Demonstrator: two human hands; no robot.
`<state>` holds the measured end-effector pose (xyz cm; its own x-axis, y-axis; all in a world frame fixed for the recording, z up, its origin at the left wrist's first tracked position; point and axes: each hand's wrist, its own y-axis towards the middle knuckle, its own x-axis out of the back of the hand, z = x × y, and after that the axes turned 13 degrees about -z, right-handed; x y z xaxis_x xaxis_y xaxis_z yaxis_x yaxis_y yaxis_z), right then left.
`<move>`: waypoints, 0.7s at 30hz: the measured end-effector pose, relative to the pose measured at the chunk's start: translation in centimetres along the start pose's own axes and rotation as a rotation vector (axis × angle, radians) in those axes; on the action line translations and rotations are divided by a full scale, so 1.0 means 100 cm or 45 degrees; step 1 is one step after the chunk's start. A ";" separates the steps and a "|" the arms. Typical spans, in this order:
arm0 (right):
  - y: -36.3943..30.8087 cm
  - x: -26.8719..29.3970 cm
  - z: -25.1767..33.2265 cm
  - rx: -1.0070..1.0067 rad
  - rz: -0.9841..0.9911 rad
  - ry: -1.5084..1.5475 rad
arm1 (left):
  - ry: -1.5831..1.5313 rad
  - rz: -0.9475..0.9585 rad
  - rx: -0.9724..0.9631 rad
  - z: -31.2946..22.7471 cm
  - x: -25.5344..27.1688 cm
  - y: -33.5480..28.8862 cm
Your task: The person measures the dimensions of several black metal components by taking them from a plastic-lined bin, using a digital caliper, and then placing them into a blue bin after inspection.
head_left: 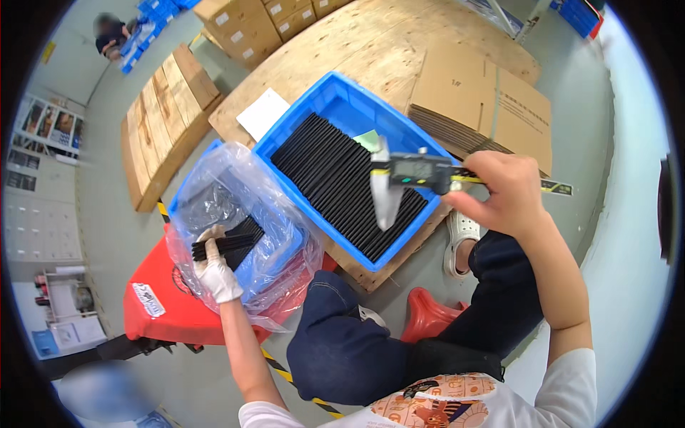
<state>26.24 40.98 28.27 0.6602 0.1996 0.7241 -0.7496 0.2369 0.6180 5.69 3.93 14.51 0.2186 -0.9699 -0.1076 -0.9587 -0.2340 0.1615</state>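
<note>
My left hand (216,269), in a white glove, is closed round a bundle of black rods (227,245) above a blue bin lined with clear plastic (282,246). More black rods lie inside that bin. My bare right hand (508,191) grips a digital caliper (421,171) by its body. The caliper's jaws hang over a larger blue bin (334,89), where many black rods (335,182) lie side by side in a row. A pale green piece (369,140) shows behind the caliper jaw.
Flattened cardboard boxes (492,100) are stacked at the right on a wooden board (378,36). A white sheet (262,114) lies beside the large bin. Wooden pallet blocks (160,121) stand at the left; a red machine cover (160,285) sits under the lined bin. Another person (110,36) is far off.
</note>
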 end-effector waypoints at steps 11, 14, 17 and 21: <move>-0.022 0.038 0.003 0.073 -0.147 0.083 | -0.139 0.475 -0.058 -0.147 -0.104 -0.109; -0.024 0.040 0.006 0.054 -0.184 0.145 | -0.245 0.525 0.074 -0.139 -0.116 -0.134; -0.026 0.039 0.003 0.060 -0.163 0.128 | -0.168 0.537 0.051 -0.128 -0.125 -0.153; -0.025 0.034 0.003 0.055 -0.079 0.145 | -0.218 0.568 0.147 -0.112 -0.123 -0.151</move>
<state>30.36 40.80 29.23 0.7045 0.2930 0.6464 -0.7071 0.2118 0.6746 19.54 18.59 24.41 -0.2416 -0.9466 -0.2138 -0.9681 0.2201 0.1194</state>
